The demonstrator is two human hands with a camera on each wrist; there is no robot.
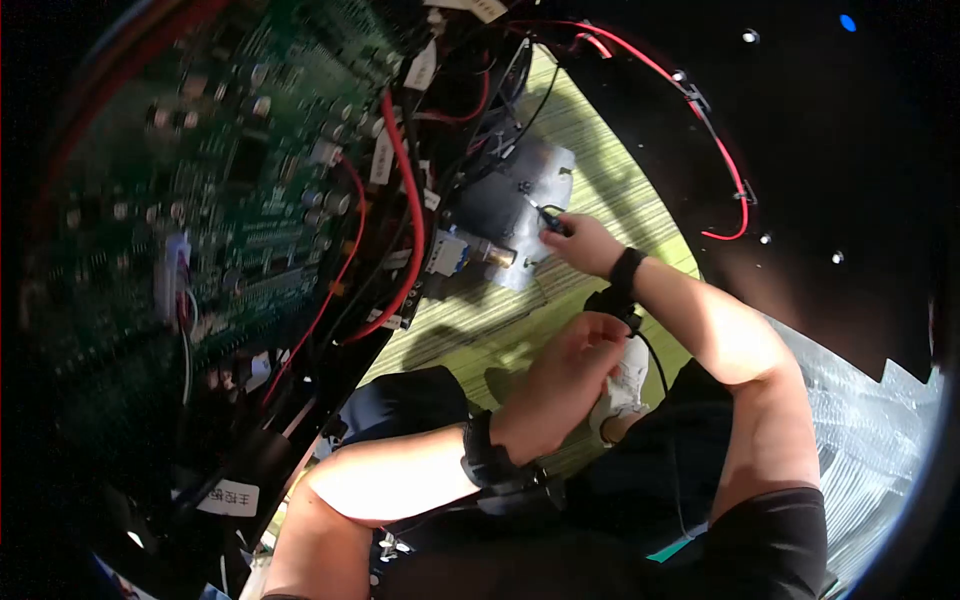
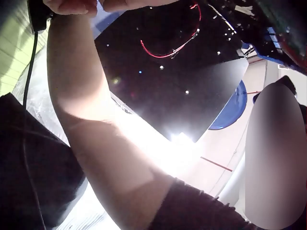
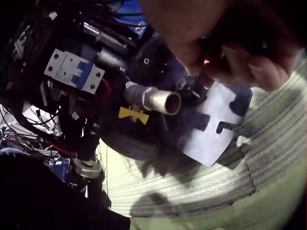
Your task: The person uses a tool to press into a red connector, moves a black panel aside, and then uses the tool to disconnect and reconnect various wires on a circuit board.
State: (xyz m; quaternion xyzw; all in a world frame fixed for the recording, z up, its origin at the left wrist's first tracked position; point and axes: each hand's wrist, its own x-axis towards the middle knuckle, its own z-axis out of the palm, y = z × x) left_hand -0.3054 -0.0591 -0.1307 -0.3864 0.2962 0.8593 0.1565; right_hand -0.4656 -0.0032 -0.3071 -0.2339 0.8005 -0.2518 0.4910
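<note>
In the head view my right hand [image 1: 590, 245] grips a thin tool [image 1: 555, 222] with a dark handle and a bright shaft. Its tip points at a small dark screw spot on a curved grey metal plate [image 1: 548, 170]. The right wrist view shows the right hand [image 3: 240, 62] with curled fingers over the same plate [image 3: 211, 143]; the tool is mostly hidden there. My left hand [image 1: 565, 375] hangs close below the right wrist, fingers loosely bent, nothing visible in them. Only its fingertips [image 2: 72, 6] show in the left wrist view, at the top edge.
A brass pipe fitting [image 3: 165, 102] with a yellow handle [image 3: 134, 115] sits beside the plate, near a white-and-blue circuit breaker [image 3: 74, 71]. At left stand a green circuit board [image 1: 250, 170] and thick red cables [image 1: 405, 190]. A dark panel [image 1: 820, 150] with a red wire covers the right.
</note>
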